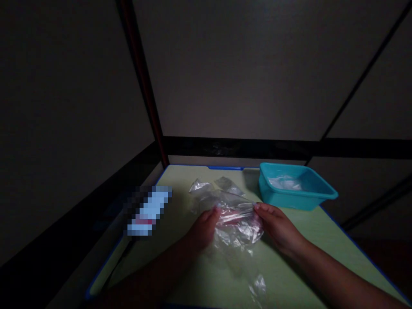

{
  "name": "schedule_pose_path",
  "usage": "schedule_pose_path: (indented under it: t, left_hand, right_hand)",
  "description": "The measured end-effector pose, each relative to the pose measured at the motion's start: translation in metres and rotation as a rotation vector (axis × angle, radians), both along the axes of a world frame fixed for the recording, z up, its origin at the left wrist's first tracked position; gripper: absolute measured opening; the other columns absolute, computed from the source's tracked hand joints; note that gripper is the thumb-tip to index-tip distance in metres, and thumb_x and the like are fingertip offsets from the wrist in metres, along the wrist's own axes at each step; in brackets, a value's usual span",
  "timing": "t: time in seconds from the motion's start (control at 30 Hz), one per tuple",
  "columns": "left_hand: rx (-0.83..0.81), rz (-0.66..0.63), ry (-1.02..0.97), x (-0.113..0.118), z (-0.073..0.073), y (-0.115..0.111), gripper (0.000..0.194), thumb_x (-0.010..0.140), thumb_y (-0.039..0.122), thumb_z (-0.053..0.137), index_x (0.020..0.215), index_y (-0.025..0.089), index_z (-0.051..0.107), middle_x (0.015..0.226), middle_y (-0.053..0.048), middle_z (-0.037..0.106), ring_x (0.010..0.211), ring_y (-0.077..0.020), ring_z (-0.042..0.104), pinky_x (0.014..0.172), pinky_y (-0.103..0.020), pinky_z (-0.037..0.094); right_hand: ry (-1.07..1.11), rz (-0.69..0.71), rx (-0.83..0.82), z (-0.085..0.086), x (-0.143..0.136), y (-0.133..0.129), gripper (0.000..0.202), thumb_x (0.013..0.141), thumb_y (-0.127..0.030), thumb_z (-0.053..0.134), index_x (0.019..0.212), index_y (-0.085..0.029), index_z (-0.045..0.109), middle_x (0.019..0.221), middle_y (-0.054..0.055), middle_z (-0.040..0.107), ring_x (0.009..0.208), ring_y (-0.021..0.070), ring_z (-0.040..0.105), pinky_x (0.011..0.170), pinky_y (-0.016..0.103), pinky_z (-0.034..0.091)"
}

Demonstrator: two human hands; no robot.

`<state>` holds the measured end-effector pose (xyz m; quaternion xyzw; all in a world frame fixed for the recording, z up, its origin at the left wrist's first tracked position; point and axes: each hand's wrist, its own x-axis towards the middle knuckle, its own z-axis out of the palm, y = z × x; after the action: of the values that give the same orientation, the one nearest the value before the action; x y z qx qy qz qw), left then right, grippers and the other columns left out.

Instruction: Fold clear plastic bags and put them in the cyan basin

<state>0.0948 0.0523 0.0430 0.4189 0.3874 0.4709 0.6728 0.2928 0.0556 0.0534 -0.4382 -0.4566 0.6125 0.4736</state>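
A crinkled clear plastic bag (238, 214) is stretched between my two hands above the table. My left hand (206, 225) pinches its left side, with the thumb on top. On the right edge, my right hand (273, 221) grips the film between thumb and fingers. Through the plastic a pinkish patch shows; I cannot tell whether it is something inside or fingers behind. More crumpled clear plastic (257, 285) trails towards the table's front edge. Behind my hands lie further pieces of clear film (230, 185).
A turquoise plastic basin (292, 199) with clear plastic in it stands at the back right of the pale green, blue-edged table (183, 171). A pixelated, phone-like bright object (149, 210) is at the left edge, a dark cable below it. Walls rise behind and left.
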Motion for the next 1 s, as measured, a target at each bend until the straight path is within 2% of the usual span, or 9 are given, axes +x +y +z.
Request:
schedule_pose_path:
  t: [0.17, 0.23, 0.33, 0.43, 0.63, 0.7, 0.77, 0.9, 1.0]
  left_hand:
    - [-0.038, -0.02, -0.058, -0.012, 0.013, 0.005, 0.065, 0.069, 0.057, 0.074, 0.118, 0.016, 0.065, 0.114, -0.014, 0.071, 0.094, -0.0283, 0.07, 0.083, -0.038, 0.054]
    - [-0.084, -0.122, -0.04, -0.014, 0.016, 0.002, 0.077, 0.069, 0.054, 0.076, 0.134, 0.021, 0.053, 0.118, -0.014, 0.069, 0.088, -0.0274, 0.071, 0.077, -0.038, 0.055]
    - [-0.164, -0.332, 0.006, -0.013, 0.018, -0.005, 0.083, 0.071, 0.054, 0.075, 0.14, 0.021, 0.046, 0.122, -0.016, 0.066, 0.084, -0.0281, 0.072, 0.072, -0.037, 0.054]
    - [-0.16, -0.363, 0.038, -0.012, 0.018, -0.008, 0.076, 0.073, 0.052, 0.075, 0.137, 0.019, 0.05, 0.119, -0.016, 0.068, 0.089, -0.0288, 0.071, 0.075, -0.037, 0.054]
    - [-0.145, -0.072, -0.008, -0.016, 0.021, 0.006, 0.052, 0.071, 0.045, 0.075, 0.111, 0.015, 0.065, 0.098, -0.009, 0.075, 0.09, -0.0254, 0.071, 0.081, -0.036, 0.054]
    - [-0.155, -0.042, -0.004, -0.019, 0.022, 0.01, 0.045, 0.07, 0.046, 0.075, 0.101, 0.013, 0.066, 0.09, -0.009, 0.076, 0.083, -0.0238, 0.072, 0.08, -0.035, 0.055]
    - [-0.162, -0.021, 0.024, -0.02, 0.022, 0.01, 0.042, 0.069, 0.046, 0.075, 0.094, 0.014, 0.066, 0.083, -0.008, 0.076, 0.075, -0.0226, 0.072, 0.074, -0.035, 0.057]
    - [-0.159, -0.118, 0.136, -0.017, 0.018, 0.003, 0.043, 0.068, 0.051, 0.075, 0.088, 0.015, 0.062, 0.068, -0.006, 0.073, 0.055, -0.0205, 0.068, 0.052, -0.03, 0.054]
    - [-0.165, -0.304, 0.211, -0.008, 0.015, -0.007, 0.049, 0.07, 0.06, 0.069, 0.088, 0.014, 0.062, 0.067, -0.007, 0.073, 0.044, -0.0187, 0.063, 0.043, -0.029, 0.05]
  right_hand:
    - [0.05, -0.082, -0.073, 0.003, 0.003, 0.006, 0.049, 0.066, -0.065, 0.071, 0.076, -0.02, 0.055, 0.069, -0.002, 0.059, 0.052, 0.0111, 0.053, 0.047, 0.022, 0.039]
    - [0.048, -0.078, 0.014, 0.005, 0.001, 0.003, 0.048, 0.066, -0.058, 0.076, 0.092, -0.022, 0.057, 0.082, -0.002, 0.061, 0.064, 0.0122, 0.058, 0.052, 0.023, 0.043]
    - [0.01, 0.03, 0.133, 0.004, 0.0, -0.001, 0.05, 0.067, -0.039, 0.081, 0.106, -0.022, 0.056, 0.075, -0.005, 0.06, 0.064, 0.0104, 0.056, 0.056, 0.021, 0.043]
    - [0.005, 0.131, 0.162, 0.0, 0.002, -0.002, 0.043, 0.072, -0.03, 0.077, 0.107, -0.021, 0.054, 0.063, -0.008, 0.055, 0.05, 0.0079, 0.052, 0.05, 0.021, 0.041]
    - [0.008, 0.386, 0.172, 0.006, 0.003, -0.007, 0.038, 0.076, -0.027, 0.073, 0.109, -0.02, 0.057, 0.098, 0.001, 0.061, 0.068, 0.0112, 0.062, 0.06, 0.027, 0.055]
    - [-0.014, 0.365, 0.185, 0.009, 0.003, -0.009, 0.036, 0.078, -0.03, 0.071, 0.111, -0.02, 0.058, 0.104, 0.003, 0.06, 0.078, 0.0135, 0.062, 0.069, 0.03, 0.056]
    - [-0.071, 0.214, 0.222, 0.01, 0.005, -0.007, 0.042, 0.079, -0.032, 0.07, 0.117, -0.022, 0.055, 0.111, 0.005, 0.057, 0.084, 0.0148, 0.062, 0.076, 0.033, 0.055]
    - [-0.236, -0.034, 0.374, 0.01, 0.01, -0.001, 0.058, 0.075, -0.032, 0.074, 0.126, -0.024, 0.049, 0.124, 0.01, 0.054, 0.106, 0.0203, 0.056, 0.091, 0.039, 0.048]
    - [-0.223, 0.161, 0.381, 0.009, 0.008, -0.002, 0.052, 0.071, -0.033, 0.077, 0.117, -0.019, 0.057, 0.112, 0.009, 0.062, 0.103, 0.0195, 0.059, 0.093, 0.038, 0.046]
